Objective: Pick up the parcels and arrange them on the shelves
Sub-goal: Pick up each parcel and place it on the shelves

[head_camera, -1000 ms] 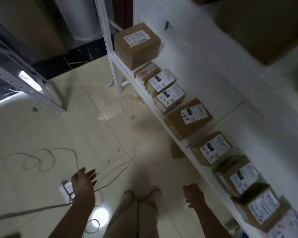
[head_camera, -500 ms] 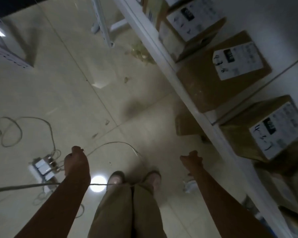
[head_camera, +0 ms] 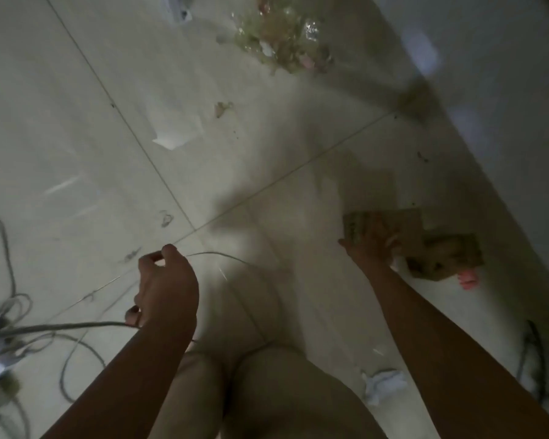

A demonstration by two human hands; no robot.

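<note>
Bent much lower than half a second ago, with the labelled boxes on the shelf lost from view and little but pale tiled floor [head_camera: 76, 128] in sight; on the far right only a blurred pale band, probably the shelf [head_camera: 504, 153] itself. Reached out meanwhile with the right hand [head_camera: 373, 245], a loose fist in the air back then and now down at a brown cardboard box [head_camera: 403, 224] lying flat on the floor to the right, close below that band. Fingers spread over the near left corner of the box, thumb out to the left. Too blurred to say whether merely touching or already clamped, so cannot tell. Just beside the box, further right and slightly nearer, a second, rougher brown parcel [head_camera: 444, 256], with something small and pink [head_camera: 468, 278] at its near edge. Left hand [head_camera: 165, 289] hanging over the floor on the left much as before, fingers loosely curled on nothing plainly seen, a grey cable [head_camera: 61, 327] coming in from the left and vanishing behind it. Far off, a heap of clear wrapping and scraps [head_camera: 282, 33]. Near the right forearm, a crumpled white paper [head_camera: 382, 386]. By the look of it, pick-up of the next parcel only just starting, nothing lifted yet. Likely needed next: a firm hold on the box, then up to a free spot on the shelf.
</note>
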